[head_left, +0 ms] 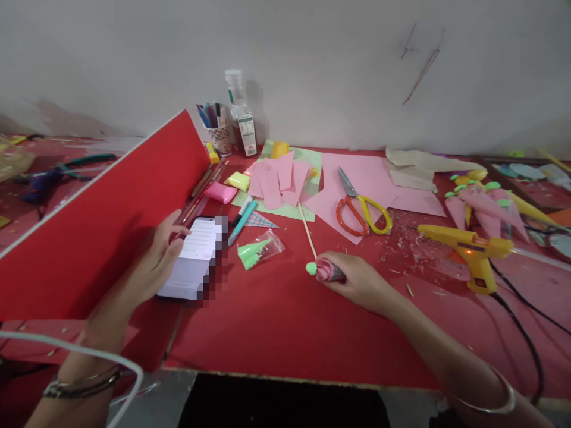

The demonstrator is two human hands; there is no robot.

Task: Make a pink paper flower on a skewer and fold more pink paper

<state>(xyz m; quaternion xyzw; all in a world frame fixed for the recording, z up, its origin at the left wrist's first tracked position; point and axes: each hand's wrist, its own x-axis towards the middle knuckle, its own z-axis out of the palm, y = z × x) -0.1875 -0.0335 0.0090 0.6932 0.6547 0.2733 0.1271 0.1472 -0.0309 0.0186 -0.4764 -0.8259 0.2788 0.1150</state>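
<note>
My right hand [357, 279] is closed around a rolled pink paper cone [329, 271], low over the red table. A light green lump [311, 268] shows at the cone's left side. A thin pale stick [306, 229] reaches away behind the cone; whether it touches the cone, I cannot tell. My left hand [156, 258] is at the left edge of a lit phone [191, 255], fingers bent and apart, with nothing plainly held. Right of the phone, light green clay [252, 252] lies in a torn clear wrapper [276, 242], beside turquoise [242, 223] and black-and-white markers [241, 212].
Red-and-yellow-handled scissors [362, 208] lie on pink paper [352, 169], near cut pink strips [279, 178]. A yellow glue gun [473, 252] with a lit light trails its cord at right. Pink cones [484, 205] lie behind it. A red board [134, 202] leans at left; a bottle [243, 122] stands behind.
</note>
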